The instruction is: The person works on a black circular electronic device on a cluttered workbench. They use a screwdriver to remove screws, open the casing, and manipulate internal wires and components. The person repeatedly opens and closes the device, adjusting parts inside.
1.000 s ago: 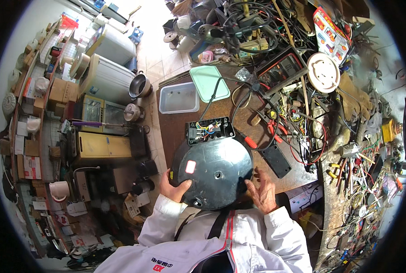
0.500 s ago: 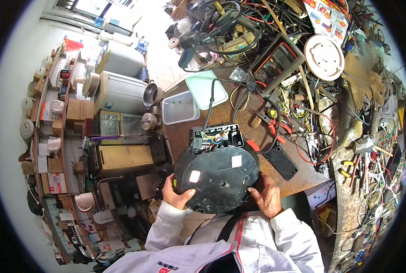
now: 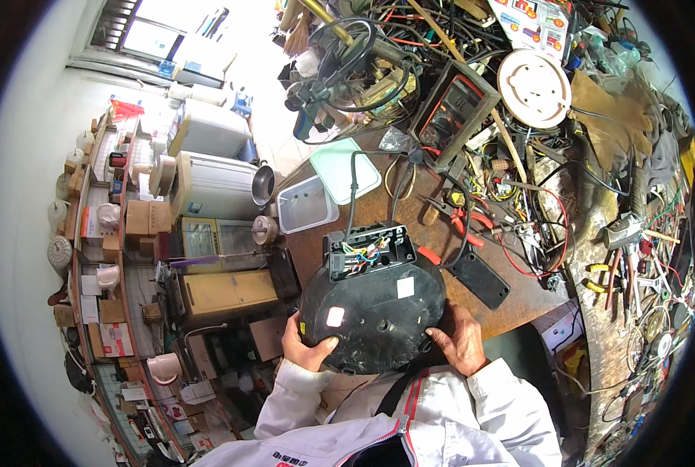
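Between my hands is a round black appliance base (image 3: 363,327) with its underside facing up, two pale stickers and a central hole on it. My left hand (image 3: 306,346) grips its left rim, thumb on top. My right hand (image 3: 458,342) holds the right rim the same way, with the fingers partly hidden beneath. At the far edge of the base an open wiring box (image 3: 371,251) shows coloured wires and terminals. A black cable (image 3: 353,183) runs up from this box. Right of it lies a flat black cover (image 3: 481,279) on the brown tabletop (image 3: 425,222).
Beyond the base stand a clear plastic tub (image 3: 307,205) and its pale green lid (image 3: 346,171). Red-handled pliers (image 3: 464,226), a multimeter (image 3: 455,109) in a frame and a white round disc (image 3: 534,88) lie to the right, among tangled wires. Shelves (image 3: 117,288) line the left.
The view has turned slightly, so the surroundings are shifted. The base stays in both hands and its far end sits a little lower in the picture, with the wiring box seen at a changed tilt.
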### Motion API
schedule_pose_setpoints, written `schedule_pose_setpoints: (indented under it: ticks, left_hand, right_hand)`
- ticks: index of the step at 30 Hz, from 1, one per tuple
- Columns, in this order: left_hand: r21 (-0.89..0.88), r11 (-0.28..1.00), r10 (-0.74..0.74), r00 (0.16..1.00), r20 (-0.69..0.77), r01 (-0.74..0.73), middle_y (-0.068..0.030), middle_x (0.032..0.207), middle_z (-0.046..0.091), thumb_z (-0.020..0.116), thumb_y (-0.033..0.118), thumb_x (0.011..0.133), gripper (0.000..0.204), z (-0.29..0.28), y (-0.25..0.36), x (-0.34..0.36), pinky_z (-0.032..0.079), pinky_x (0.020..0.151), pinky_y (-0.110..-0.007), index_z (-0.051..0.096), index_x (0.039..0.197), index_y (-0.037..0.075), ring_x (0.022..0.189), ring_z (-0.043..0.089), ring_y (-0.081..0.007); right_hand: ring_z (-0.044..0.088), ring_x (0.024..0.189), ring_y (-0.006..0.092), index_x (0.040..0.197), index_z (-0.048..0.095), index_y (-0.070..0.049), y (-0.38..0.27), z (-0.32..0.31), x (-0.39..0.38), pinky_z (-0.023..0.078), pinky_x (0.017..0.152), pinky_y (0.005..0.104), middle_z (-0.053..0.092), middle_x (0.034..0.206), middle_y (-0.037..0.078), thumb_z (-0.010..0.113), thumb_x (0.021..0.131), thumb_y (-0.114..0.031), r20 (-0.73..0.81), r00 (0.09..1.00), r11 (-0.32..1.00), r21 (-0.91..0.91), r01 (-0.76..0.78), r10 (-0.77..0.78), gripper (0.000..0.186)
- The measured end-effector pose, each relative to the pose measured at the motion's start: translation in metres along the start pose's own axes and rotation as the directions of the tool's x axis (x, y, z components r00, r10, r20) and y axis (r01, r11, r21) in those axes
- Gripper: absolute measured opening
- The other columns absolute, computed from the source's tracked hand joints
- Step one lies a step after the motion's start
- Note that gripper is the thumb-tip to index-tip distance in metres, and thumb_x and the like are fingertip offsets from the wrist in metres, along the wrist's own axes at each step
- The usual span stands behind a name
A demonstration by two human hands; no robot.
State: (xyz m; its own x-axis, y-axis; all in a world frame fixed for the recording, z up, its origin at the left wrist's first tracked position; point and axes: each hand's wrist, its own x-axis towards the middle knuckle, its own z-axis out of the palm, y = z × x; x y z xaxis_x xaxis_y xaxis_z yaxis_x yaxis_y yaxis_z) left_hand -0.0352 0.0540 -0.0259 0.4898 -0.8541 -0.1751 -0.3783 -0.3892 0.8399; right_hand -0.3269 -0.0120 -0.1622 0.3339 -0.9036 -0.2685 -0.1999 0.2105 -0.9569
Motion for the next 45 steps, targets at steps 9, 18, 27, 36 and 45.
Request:
schedule_pose_setpoints:
  ticks: [9,18,27,36,45]
  left_hand:
    - [-0.005,1.000,-0.028,1.000,0.004,0.028,-0.0097,0.123,0.063,0.091,0.022,0.066,0.084,-0.003,-0.005,-0.002,0.048,0.101,-0.035,0.049,0.134,-0.003,0.112,0.061,-0.0180]
    - [0.035,0.998,0.053,0.998,0.028,-0.053,-0.0067,0.119,0.065,0.090,0.032,0.074,0.075,-0.004,-0.006,0.001,0.049,0.096,-0.035,0.054,0.132,0.000,0.108,0.063,-0.0178]
    - [0.110,0.994,0.019,1.000,0.016,-0.021,-0.0086,0.119,0.064,0.087,0.025,0.068,0.075,-0.009,-0.009,0.000,0.049,0.096,-0.035,0.054,0.130,-0.002,0.107,0.062,-0.0181]
    - [0.138,0.990,0.015,1.000,0.024,-0.019,-0.0103,0.120,0.064,0.087,0.027,0.068,0.079,-0.007,0.002,-0.004,0.050,0.097,-0.035,0.052,0.133,-0.003,0.108,0.062,-0.0196]
    - [0.200,0.980,-0.012,1.000,-0.001,0.012,-0.0111,0.120,0.065,0.086,0.025,0.069,0.079,0.004,0.023,-0.007,0.050,0.097,-0.036,0.051,0.133,-0.004,0.108,0.063,-0.0207]
  right_hand:
    - [0.062,0.113,0.0473,0.131,0.053,0.011,0.005,0.001,-0.003,0.051,0.095,0.0470,0.063,0.118,0.032,0.082,0.083,-0.032,-0.037,0.998,0.999,0.021,0.042,-0.041,0.071]
    - [0.061,0.112,0.0481,0.134,0.050,0.011,0.019,0.003,-0.002,0.051,0.096,0.0483,0.062,0.120,0.032,0.079,0.085,-0.038,0.013,0.999,0.999,0.003,0.045,-0.045,0.075]
    - [0.062,0.107,0.0488,0.135,0.049,0.010,0.021,0.001,-0.001,0.052,0.091,0.0490,0.063,0.115,0.032,0.078,0.086,-0.040,-0.006,0.997,0.997,0.021,0.072,-0.072,0.076]
    - [0.063,0.108,0.0486,0.135,0.049,0.010,0.022,-0.003,0.000,0.052,0.091,0.0490,0.063,0.118,0.032,0.078,0.086,-0.042,0.035,0.998,0.997,0.050,0.051,-0.053,0.077]
    - [0.061,0.115,0.0479,0.137,0.050,0.010,0.027,-0.006,0.003,0.051,0.096,0.0479,0.061,0.123,0.033,0.081,0.083,-0.040,0.049,0.999,0.992,0.125,0.008,-0.014,0.080]
